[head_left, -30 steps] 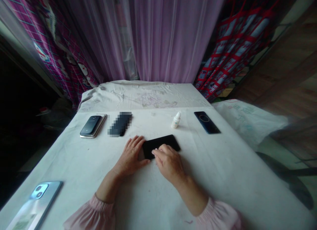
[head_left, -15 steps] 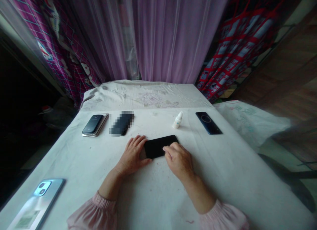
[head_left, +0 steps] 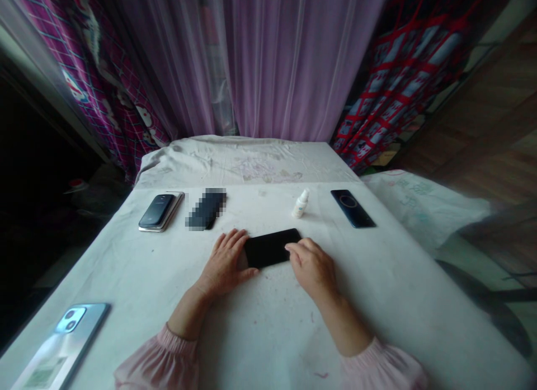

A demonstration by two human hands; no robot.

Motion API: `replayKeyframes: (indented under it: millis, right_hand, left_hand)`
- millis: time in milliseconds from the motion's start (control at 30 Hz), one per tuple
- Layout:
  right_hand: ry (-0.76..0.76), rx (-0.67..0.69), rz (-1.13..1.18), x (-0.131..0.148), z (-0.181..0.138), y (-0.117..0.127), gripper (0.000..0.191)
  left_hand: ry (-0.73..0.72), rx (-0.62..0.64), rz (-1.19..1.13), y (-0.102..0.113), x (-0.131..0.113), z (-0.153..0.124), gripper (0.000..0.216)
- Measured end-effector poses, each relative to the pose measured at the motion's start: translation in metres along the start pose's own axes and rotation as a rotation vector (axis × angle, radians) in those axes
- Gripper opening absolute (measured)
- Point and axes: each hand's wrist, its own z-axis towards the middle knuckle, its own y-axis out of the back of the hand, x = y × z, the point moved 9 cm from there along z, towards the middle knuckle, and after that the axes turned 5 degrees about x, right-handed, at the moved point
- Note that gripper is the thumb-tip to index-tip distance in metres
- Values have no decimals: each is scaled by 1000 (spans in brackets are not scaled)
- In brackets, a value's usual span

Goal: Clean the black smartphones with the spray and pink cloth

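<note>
A smartphone [head_left: 268, 250] with a black screen lies flat on the table, turned sideways and slightly tilted. My left hand [head_left: 224, 264] holds its left end, fingers at the far corner and thumb along the near edge. At the right end of the phone is my right hand [head_left: 312, 267], its fingers curled in and the fingertips on or just over the screen. Whatever those curled fingers may hold is hidden. Beyond the phone a small white spray bottle [head_left: 301, 204] stands upright.
A dark blue phone [head_left: 353, 208] lies at the right. Toward the left are a black phone [head_left: 156, 210] stacked on a paler one, and a partly blurred dark phone [head_left: 215, 205]. A silvery phone [head_left: 79, 345] rests near left. White cloth [head_left: 260, 334] covers the table; curtains [head_left: 285, 71] hang behind it.
My right hand has slid a little to the right across the phone, toward its right end. My left hand and the phone have hardly moved.
</note>
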Motion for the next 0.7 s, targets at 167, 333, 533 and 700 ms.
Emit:
replayKeyframes:
  millis: [167,333,533,700]
  right_hand:
    - [-79,-27,-21,-14,0,4,25]
    - [54,15,7,24,2,-8,23]
    - [13,23,18,15,4,-4,24]
    - [-138,-14,-46,-24,3,7,24]
  left_hand:
    - [14,19,12,0,0,1,79]
    - [14,18,12,0,-1,0,78]
    - [8,14,24,1,-1,0,78]
    - [10,22,33,2,-1,0,78]
